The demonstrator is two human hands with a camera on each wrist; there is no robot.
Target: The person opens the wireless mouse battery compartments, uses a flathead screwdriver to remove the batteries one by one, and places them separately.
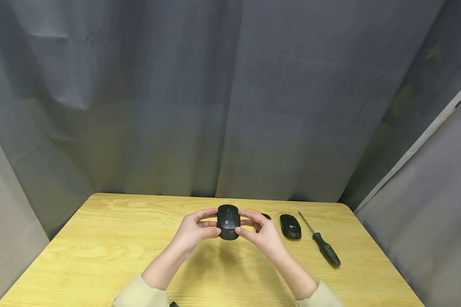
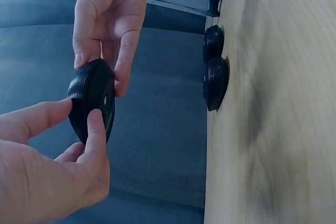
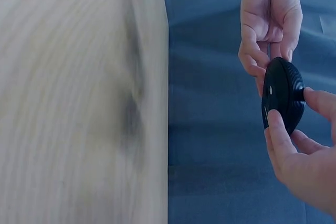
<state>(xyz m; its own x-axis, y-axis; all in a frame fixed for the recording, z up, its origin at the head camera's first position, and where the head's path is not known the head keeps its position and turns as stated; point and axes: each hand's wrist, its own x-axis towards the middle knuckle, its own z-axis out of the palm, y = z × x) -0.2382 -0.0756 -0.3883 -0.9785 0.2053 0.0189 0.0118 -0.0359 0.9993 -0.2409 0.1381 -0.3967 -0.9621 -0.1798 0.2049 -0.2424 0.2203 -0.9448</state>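
Observation:
Above the table, both hands hold one black computer mouse (image 1: pixel 228 218) between them, its buttons and small logo facing the head camera. My left hand (image 1: pixel 192 230) grips its left side with thumb and fingertips. On the opposite side, my right hand (image 1: pixel 263 234) pinches the edge the same way. Ribbed sides of the mouse (image 2: pixel 88 90) show in the left wrist view, with the left hand (image 2: pixel 63 166) in the foreground. From the right wrist, the mouse (image 3: pixel 283 93) appears edge-on, the right hand (image 3: pixel 299 156) nearest.
Right of the hands, a second black mouse (image 1: pixel 290 226) lies on the wooden table (image 1: pixel 100 247). Another black mouse (image 2: pixel 215 83) is partly hidden behind the right hand in the head view. A dark green-handled screwdriver (image 1: pixel 325 249) lies farther right. Grey curtains (image 1: pixel 169 106) hang behind.

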